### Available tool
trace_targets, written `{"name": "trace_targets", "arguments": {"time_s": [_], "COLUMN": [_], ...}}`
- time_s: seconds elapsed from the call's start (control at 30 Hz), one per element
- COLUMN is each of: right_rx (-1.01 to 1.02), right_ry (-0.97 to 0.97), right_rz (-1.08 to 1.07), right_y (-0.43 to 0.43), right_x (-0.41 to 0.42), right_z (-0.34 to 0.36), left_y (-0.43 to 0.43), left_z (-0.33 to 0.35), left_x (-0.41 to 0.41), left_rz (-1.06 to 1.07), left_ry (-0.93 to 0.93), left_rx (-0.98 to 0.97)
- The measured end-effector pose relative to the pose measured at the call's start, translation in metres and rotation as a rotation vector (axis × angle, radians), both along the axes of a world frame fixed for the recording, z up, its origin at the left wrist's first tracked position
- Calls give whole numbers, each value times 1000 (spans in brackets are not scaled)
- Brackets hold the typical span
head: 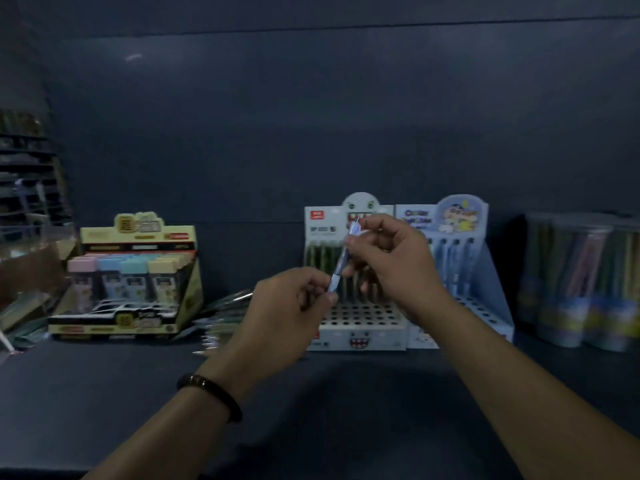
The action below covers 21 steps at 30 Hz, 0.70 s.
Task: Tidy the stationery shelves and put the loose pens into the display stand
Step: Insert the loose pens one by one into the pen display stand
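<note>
A pale blue pen (341, 263) stands nearly upright in the air between both hands. My left hand (291, 306) pinches its lower end. My right hand (391, 261) pinches its upper part. Both hands hover in front of a white display stand (360, 336) with a toothy monster face and a grid of holes; several green pens stand in its back row. A blue cartoon display stand (485, 306) with several blue pens sits right beside it. Loose pens (221, 313) lie in a pile on the dark shelf, left of the white stand.
A yellow display box (138, 282) of pastel-capped items stands at the left. Clear tubs of coloured pens (581, 282) fill the right end. Clear acrylic racks (31, 202) sit at the far left. The dark shelf surface (104, 393) stretches along the front.
</note>
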State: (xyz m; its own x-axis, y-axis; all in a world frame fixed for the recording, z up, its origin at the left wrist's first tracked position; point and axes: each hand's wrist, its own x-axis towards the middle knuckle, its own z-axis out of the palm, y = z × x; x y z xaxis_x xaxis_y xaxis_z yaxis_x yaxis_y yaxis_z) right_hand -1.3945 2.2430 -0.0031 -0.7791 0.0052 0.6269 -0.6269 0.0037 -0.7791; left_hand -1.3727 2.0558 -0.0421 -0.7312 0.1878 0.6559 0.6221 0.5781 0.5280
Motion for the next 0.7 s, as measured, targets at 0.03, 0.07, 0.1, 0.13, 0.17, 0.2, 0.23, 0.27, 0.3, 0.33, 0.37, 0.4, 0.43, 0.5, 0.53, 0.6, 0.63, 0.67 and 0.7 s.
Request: {"name": "trace_targets", "arguments": {"time_s": [0.03,0.07,0.1,0.13,0.17,0.2,0.23,0.27,0.3,0.33,0.37,0.4,0.43,0.5,0.53,0.6,0.63,0.67,0.7], "right_rx": [0,2,7,12,20,33,44,52,59,68,74,80,94,165,206,255,271,287,298], "right_ry": [18,34,50,66,83,97,108,114,119,126,136,151,171,225,246,266,271,274,275], "right_rz": [-26,-59,-101,-147,-194,-240,-284,-324,-357,-388,-420,-459,-503,-591,-624,-656,-665,-674,-680], "right_y": [14,29,44,59,74,88,102,114,124,134,141,147,152,160,162,165,166,167,167], "right_x": [0,0,1,1,0,0,-2,-4,-7,-11,-15,-20,-23,-28,-29,-30,-30,-30,-30], "right_z": [4,8,11,14,16,17,17,15,11,5,-2,-9,-16,-24,-25,-27,-27,-28,-29], "left_y": [14,29,42,55,66,77,87,96,104,111,117,122,124,124,123,121,120,120,120], "left_z": [4,8,11,13,12,10,8,4,0,-6,-12,-18,-24,-36,-40,-45,-45,-45,-45], "left_x": [-1,-3,-5,-9,-13,-17,-22,-26,-29,-31,-33,-34,-36,-39,-40,-42,-42,-42,-42], "left_rz": [-29,-54,-76,-93,-104,-115,-127,-142,-152,-155,-149,-136,-123,-98,-84,-71,-69,-67,-66], "left_ry": [18,39,65,90,108,115,123,135,151,172,201,229,244,241,232,224,220,215,212], "left_rx": [-2,3,7,4,-10,-33,-71,-117,-170,-222,-275,-320,-363,-446,-482,-519,-519,-516,-512]}}
